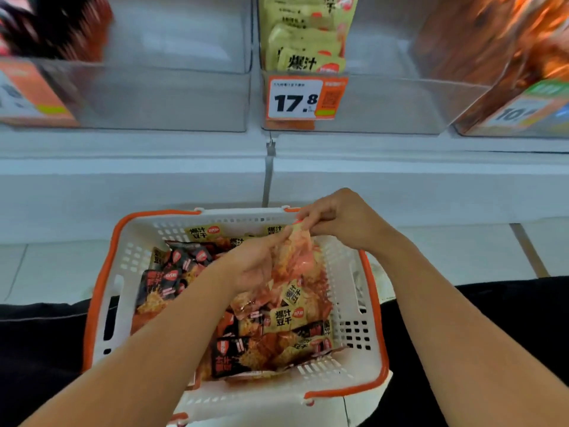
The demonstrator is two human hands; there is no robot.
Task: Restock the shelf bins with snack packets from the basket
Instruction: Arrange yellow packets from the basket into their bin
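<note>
At centre frame, your left hand (257,266) and right hand (335,221) pinch a bunch of orange snack packets (295,257) above the basket (129,257); keep fingers firm, lifting toward the upper-centre bin (369,100).

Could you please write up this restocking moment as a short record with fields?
setting: white shelf with clear bins above
basket: white, orange-rimmed, holding black and yellow snack packets
left hand: holds the orange packets over the basket
right hand: pinches the top of the same packets
middle bin: yellow packets at its left, price tag reading 17.8
left bin: mostly bare
</note>
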